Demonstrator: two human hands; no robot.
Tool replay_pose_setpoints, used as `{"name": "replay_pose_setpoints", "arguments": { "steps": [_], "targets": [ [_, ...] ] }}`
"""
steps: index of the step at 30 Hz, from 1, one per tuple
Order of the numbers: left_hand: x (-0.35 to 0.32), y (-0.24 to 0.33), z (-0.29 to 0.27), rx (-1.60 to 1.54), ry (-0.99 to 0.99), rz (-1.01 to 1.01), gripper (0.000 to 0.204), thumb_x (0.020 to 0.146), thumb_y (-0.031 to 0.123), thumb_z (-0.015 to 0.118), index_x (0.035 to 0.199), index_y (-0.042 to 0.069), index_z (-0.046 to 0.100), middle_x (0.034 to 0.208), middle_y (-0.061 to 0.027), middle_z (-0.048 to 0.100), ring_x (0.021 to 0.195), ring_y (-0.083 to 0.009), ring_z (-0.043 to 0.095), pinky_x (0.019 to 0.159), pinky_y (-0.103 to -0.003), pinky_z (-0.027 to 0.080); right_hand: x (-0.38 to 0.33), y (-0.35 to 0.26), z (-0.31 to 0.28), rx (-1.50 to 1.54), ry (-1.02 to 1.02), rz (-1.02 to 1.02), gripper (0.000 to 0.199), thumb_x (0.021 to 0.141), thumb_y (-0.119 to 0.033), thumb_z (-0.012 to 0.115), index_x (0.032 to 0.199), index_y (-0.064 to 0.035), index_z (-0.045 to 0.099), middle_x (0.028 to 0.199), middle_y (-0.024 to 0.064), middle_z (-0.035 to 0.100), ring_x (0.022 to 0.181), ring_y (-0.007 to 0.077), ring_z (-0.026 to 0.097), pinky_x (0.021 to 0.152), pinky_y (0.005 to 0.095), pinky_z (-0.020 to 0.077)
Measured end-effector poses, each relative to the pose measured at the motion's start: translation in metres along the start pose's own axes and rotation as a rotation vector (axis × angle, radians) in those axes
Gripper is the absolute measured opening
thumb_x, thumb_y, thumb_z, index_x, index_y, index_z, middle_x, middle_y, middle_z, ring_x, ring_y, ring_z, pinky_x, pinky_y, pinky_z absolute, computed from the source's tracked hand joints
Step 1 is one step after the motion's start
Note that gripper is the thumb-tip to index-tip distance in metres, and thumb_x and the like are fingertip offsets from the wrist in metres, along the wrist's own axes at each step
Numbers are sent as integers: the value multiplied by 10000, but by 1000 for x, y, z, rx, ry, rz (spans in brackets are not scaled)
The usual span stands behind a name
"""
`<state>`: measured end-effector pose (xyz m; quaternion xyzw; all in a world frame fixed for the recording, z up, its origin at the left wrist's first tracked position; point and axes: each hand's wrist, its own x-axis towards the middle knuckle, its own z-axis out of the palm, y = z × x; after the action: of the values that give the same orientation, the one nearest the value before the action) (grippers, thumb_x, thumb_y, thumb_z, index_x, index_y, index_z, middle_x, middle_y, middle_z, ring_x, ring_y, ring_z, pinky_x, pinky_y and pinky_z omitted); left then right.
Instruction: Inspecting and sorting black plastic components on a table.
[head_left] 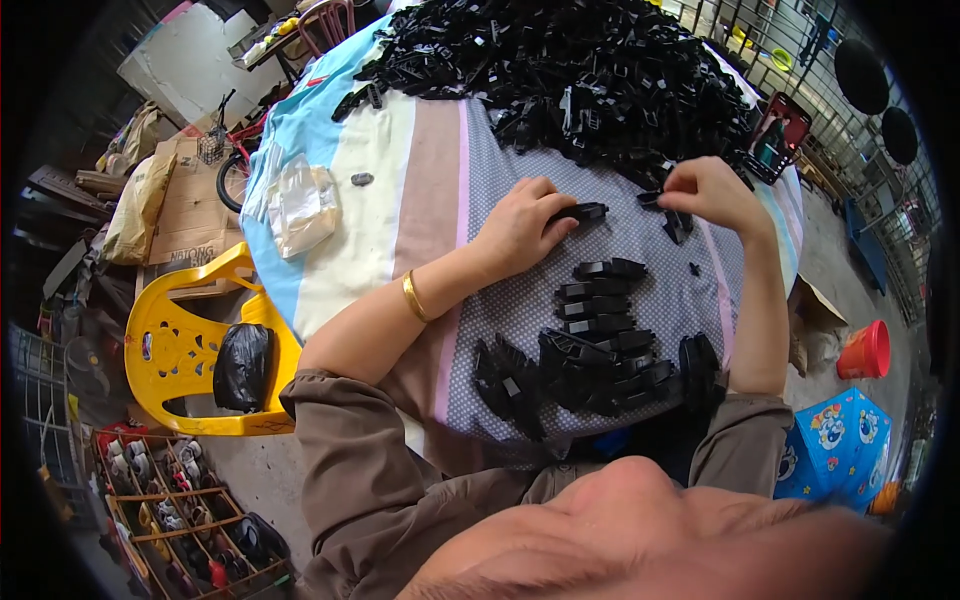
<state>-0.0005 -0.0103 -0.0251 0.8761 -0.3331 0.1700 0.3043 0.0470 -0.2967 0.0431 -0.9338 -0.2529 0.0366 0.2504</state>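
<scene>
My left hand grips a long black plastic clip flat against the cloth-covered round table. My right hand pinches a small black plastic piece just right of that clip. A big heap of loose black plastic parts fills the far half of the table. Several assembled black clips lie in a row in front of me, with more stacked near the table's near edge. A gold bangle sits on my left wrist.
A clear plastic bag and one stray black part lie at the table's left. A phone rests at the right edge. A yellow plastic chair with a black bag, a shoe rack, a red bucket and a blue stool surround it.
</scene>
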Motion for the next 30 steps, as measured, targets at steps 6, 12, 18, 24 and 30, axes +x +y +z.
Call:
{"name": "replay_pose_setpoints", "arguments": {
  "steps": [6, 12, 18, 24, 30],
  "targets": [
    [0, 2, 0, 29, -26, 15, 259, 824, 173, 654, 1046, 42, 649, 969, -122, 582, 929, -302, 537, 836, -378, 455, -13, -27, 14, -525, -15, 147, 273, 653, -222, 769, 861, -55, 712, 828, 122, 682, 808, 281, 651, 738, 366, 510],
    [-1, 3, -1, 8, -47, 0, 251, 800, 163, 661, 1023, 49, 649, 954, -119, 585, 943, -309, 534, 845, -380, 453, -17, -32, 20, -534, -32, 81, 205, 672, -165, 738, 861, -88, 721, 856, 114, 687, 855, 292, 655, 777, 373, 519],
    [0, 7, -4, 57, -13, -142, 255, 789, 158, 620, 1020, 53, 648, 913, -147, 648, 889, -318, 601, 814, -395, 471, -5, -44, 33, -238, -59, -55, 400, 691, -132, 701, 1077, -59, 619, 954, 122, 664, 934, 287, 621, 847, 374, 483],
    [5, 3, -9, -140, -83, -349, 333, 780, 150, 600, 1100, 70, 644, 879, -171, 663, 838, -308, 630, 818, -389, 487, -18, -35, 18, -284, -103, -7, 362, 677, -94, 711, 1020, -14, 628, 912, 145, 665, 906, 309, 626, 828, 373, 491],
    [0, -2, -13, -49, -105, -243, 328, 771, 88, 593, 1093, 96, 651, 1034, -129, 609, 1001, -313, 556, 899, -360, 453, -4, -39, 27, -179, -138, -25, 339, 674, -32, 673, 1010, -3, 636, 884, 157, 669, 882, 290, 643, 811, 347, 503]
  ]
}}
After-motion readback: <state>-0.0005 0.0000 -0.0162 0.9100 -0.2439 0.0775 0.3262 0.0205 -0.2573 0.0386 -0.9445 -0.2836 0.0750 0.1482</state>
